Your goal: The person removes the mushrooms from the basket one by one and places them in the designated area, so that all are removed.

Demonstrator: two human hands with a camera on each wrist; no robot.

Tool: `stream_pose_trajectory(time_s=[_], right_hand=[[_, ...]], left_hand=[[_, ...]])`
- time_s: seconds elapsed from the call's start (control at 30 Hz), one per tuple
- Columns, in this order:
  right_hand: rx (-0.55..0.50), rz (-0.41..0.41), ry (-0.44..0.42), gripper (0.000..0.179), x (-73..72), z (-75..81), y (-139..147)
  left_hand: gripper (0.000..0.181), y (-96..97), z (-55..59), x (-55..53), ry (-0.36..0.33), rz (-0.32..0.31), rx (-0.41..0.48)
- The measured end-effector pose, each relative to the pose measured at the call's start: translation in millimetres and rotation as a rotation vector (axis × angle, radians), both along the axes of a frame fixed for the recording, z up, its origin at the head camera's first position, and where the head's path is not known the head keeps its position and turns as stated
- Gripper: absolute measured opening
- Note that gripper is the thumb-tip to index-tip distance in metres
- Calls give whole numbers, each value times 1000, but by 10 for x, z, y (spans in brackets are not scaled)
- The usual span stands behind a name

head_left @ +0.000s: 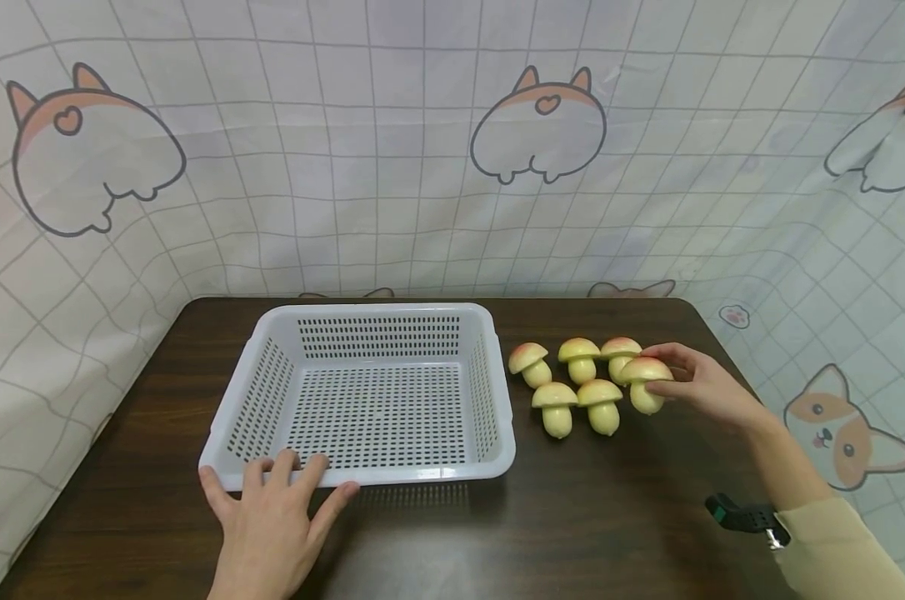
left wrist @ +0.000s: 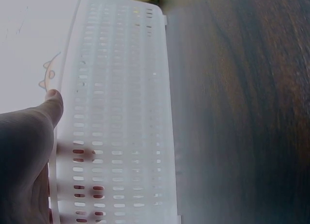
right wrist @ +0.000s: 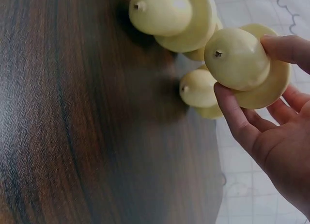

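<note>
A white plastic basket (head_left: 377, 417) with slotted walls stands on the left of the table. My left hand (head_left: 276, 512) holds its near rim, fingers hooked over the edge; in the left wrist view the thumb (left wrist: 54, 105) lies along the rim and fingers show through the slots. On the right, my right hand (head_left: 703, 383) pinches an artificial mushroom (right wrist: 237, 59) with a yellow, red-tinged cap and pale stem, thumb and fingers on either side of it. Several similar mushrooms (head_left: 556, 408) lie between this hand and the basket, grouped in two rough rows.
A dark wood-grain table (head_left: 572, 533) carries everything. A white checked cloth (head_left: 392, 167) with cartoon dogs hangs behind and along both sides. A black strap (head_left: 745, 515) is near the right sleeve (head_left: 835, 546).
</note>
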State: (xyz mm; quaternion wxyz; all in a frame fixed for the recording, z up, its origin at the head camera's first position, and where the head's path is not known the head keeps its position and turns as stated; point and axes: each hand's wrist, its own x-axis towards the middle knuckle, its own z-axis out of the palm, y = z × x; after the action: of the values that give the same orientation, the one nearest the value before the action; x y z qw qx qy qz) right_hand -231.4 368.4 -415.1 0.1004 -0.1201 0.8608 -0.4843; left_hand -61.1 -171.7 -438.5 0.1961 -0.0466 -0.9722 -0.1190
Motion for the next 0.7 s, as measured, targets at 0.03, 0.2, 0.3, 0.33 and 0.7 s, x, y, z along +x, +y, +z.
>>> stream_pose_trajectory(time_s=[0.03,0.2,0.3,0.33,0.7], right_hand=[[1,-4,-3,55,6,-7,11],[1,-19,-17,55,30,-78,84],[9,-17,-17,56,25,-134,121],[11,-17,-15,56,23,-153,129],[21,-13,-9,60,29,-274,105]], left_hand=[[53,1,1,-1,2,-1,0],[54,7,4,-5,5,-6,6],[53,8,2,-1,11,-6,7],[53,8,1,-1,15,-7,7],[53,10,24,1,-3,0,6]])
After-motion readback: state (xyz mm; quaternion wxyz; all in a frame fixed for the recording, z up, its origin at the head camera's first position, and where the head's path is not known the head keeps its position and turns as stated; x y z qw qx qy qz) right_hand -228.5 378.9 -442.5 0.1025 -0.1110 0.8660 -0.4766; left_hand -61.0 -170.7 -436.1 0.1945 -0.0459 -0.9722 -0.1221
